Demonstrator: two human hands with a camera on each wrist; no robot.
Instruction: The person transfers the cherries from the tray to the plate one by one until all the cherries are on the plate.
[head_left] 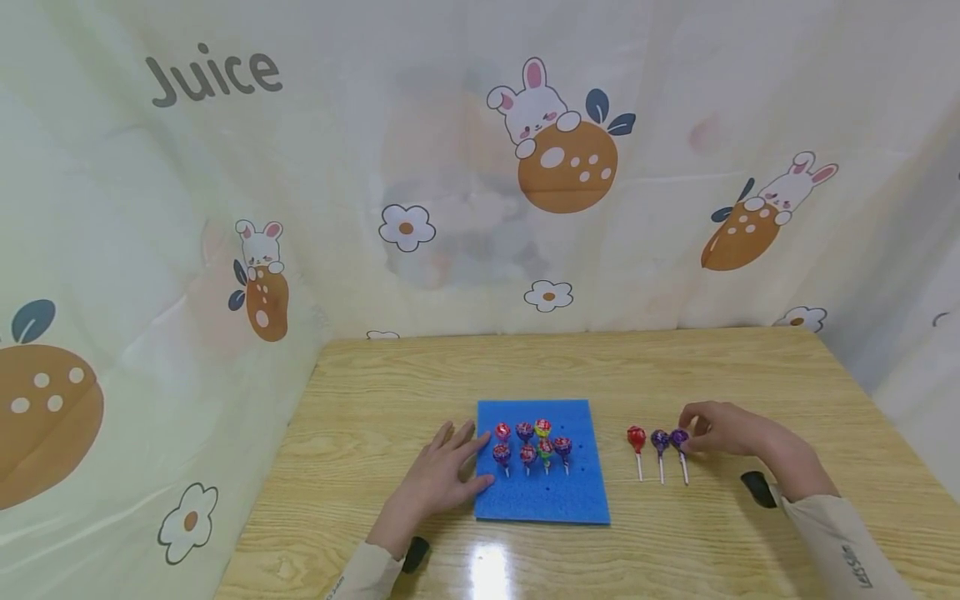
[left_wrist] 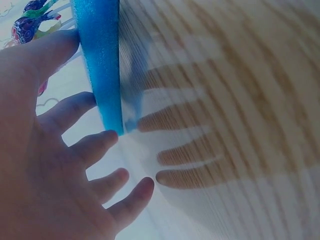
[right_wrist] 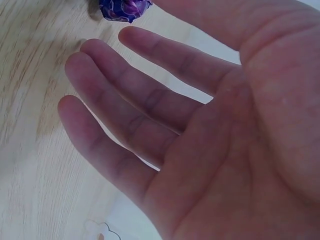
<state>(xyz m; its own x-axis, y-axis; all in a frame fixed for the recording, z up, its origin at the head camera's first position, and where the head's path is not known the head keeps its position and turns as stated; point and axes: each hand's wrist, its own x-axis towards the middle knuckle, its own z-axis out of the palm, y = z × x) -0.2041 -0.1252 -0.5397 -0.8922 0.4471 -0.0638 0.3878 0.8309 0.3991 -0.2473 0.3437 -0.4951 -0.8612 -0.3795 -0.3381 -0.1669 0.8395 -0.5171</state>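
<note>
- Left hand [head_left: 447,471]: reaches in from 7 o'clock, back of the hand up, fingers spread and pointing toward 1 o'clock; it grips nothing, the thumb and index fingertip resting at the 9 o'clock edge of a blue foam board [head_left: 540,502].
- Right hand [head_left: 720,429]: comes in from 4 o'clock, wrist bent so the fingers point toward 9 o'clock; thumb and index finger stand around the head of the far-right purple lollipop [head_left: 679,437], though I cannot tell whether they pinch it; the other three fingers, seen from the palm side in the right wrist view, are loosely extended.
- Loose lollipops: three lie in a row at 3 o'clock from the board, sticks toward 6 o'clock; a red lollipop [head_left: 636,437] at the row's 9 o'clock end, a middle purple lollipop [head_left: 660,440], then the one by the right hand.
- Board: seven wrapped lollipops [head_left: 528,454] stand in it, three behind and four in front; small holes show toward 3 o'clock.
- Surroundings: light wood-grain table [head_left: 405,375]; a pale rabbit-print curtain [head_left: 330,150] at 12 o'clock, lettered "Juice" toward 10.
</note>
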